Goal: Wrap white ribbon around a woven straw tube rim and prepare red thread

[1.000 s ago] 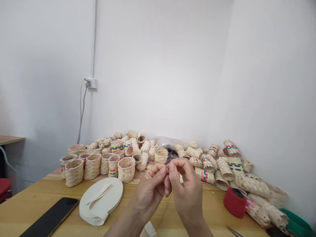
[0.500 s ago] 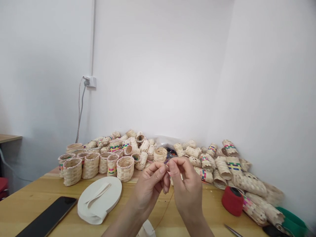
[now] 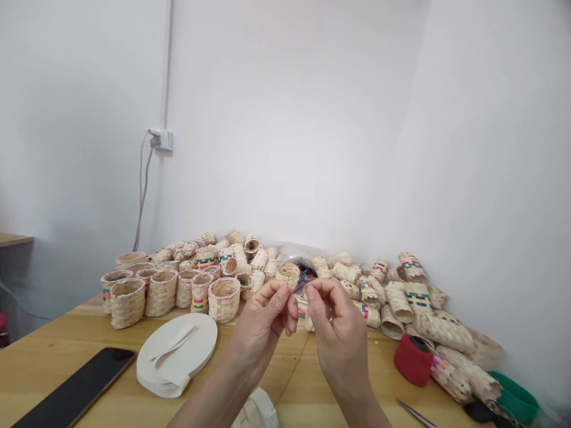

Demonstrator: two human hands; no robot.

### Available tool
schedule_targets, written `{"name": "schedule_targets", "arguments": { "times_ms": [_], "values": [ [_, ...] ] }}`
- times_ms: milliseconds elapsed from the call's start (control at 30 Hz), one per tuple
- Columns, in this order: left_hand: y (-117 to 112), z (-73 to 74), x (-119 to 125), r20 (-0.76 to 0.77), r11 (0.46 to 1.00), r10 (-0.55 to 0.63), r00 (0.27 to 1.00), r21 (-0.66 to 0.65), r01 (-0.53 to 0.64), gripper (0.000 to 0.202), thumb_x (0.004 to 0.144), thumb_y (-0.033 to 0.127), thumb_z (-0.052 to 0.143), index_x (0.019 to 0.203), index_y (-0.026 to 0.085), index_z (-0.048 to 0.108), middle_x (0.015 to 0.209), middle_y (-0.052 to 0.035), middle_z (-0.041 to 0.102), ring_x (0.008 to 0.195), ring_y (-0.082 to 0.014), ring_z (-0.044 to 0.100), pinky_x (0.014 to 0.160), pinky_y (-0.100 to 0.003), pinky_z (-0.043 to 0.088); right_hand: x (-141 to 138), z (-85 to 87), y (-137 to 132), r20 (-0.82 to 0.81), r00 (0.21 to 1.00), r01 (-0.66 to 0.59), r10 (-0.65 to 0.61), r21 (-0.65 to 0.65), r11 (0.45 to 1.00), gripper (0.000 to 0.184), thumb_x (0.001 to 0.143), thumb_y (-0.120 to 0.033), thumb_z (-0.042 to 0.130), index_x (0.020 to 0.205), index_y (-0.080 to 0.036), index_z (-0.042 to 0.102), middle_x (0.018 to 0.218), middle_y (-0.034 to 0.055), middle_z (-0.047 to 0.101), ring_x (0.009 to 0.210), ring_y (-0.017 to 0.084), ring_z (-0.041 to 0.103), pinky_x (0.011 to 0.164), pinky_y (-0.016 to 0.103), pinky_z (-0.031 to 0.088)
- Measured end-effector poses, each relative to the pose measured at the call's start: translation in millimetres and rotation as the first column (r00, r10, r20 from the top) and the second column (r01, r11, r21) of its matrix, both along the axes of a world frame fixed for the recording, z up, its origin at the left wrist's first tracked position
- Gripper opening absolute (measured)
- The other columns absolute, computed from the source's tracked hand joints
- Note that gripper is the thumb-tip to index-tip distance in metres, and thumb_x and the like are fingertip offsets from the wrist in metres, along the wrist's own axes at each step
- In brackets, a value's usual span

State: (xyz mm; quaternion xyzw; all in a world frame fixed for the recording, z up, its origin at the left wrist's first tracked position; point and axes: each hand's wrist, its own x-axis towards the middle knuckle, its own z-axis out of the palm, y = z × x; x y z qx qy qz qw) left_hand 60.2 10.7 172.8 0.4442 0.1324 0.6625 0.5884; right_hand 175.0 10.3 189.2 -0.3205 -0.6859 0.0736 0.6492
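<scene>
Just in front of the basket pile, my left hand [image 3: 270, 312] is pinched shut, with a thin upright sliver that looks like a needle [image 3: 288, 282] showing above its fingertips. Close beside it, my right hand [image 3: 336, 324] has thumb and forefinger pressed together on what appears to be the thread; its end is too small to see clearly. A fine reddish-brown thread [image 3: 292, 375] hangs below the hands toward a woven piece with a white band [image 3: 256, 411] at the bottom edge. The two sets of fingertips are slightly apart.
Rimmed woven baskets [image 3: 224, 300] stand at left, before a heap of woven tubes [image 3: 401, 300] along the wall. On the wooden table [image 3: 111, 333] lie a white tape roll [image 3: 196, 339], a phone [image 3: 75, 386], a red spool [image 3: 413, 359], a green roll [image 3: 515, 398] and a pointed metal tool [image 3: 416, 412].
My fingertips, close together before, are now farther apart, and the thin sliver shows above the left ones. The view has shifted slightly, bringing more of the woven piece into sight.
</scene>
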Motion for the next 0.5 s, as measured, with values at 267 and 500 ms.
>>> {"name": "schedule_targets", "arguments": {
  "times_ms": [267,500],
  "values": [
    [1.4,-1.8,-1.0,-0.034,0.999,-0.045,0.998,0.027,0.046,0.022,0.084,0.033,0.064,0.076,0.013,0.058,0.06,0.0017,0.058,0.047,-0.0055,0.049,0.051,-0.017,0.038,1.8,1.0,-3.0,0.044,0.999,0.0,0.0,-0.002,1.0,0.014,0.089,-0.026,0.052,0.079,-0.019,0.058,0.061,-0.0044,0.06,0.055,0.01,0.055,0.054,0.019,0.043],
    [0.5,-3.7,4.3,-0.058,0.997,-0.074,0.996,0.025,0.075,0.025,0.086,0.035,0.061,0.075,0.013,0.057,0.058,0.0022,0.056,0.047,-0.0055,0.046,0.051,-0.017,0.036,0.7,1.2,-4.9,0.052,0.998,0.032,-0.032,-0.008,0.999,0.015,0.091,-0.028,0.05,0.085,-0.019,0.06,0.068,-0.0015,0.067,0.064,0.013,0.063,0.061,0.021,0.046]
  ]
}}
